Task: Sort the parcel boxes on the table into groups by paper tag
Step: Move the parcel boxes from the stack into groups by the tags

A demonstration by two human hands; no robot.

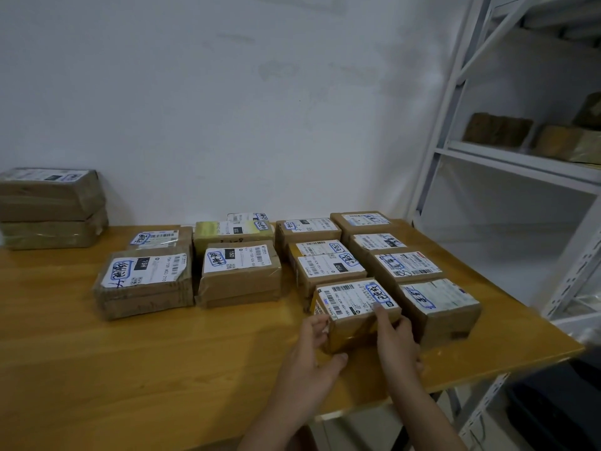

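Left hand [310, 356], right hand [395, 346] (round box [353, 315])

"150" on middle parcel box [239, 281]

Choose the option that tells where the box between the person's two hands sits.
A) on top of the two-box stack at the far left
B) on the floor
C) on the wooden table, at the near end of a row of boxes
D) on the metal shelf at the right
C: the left hand and the right hand hold the box, which stands on the wooden table nearest the camera in its row.
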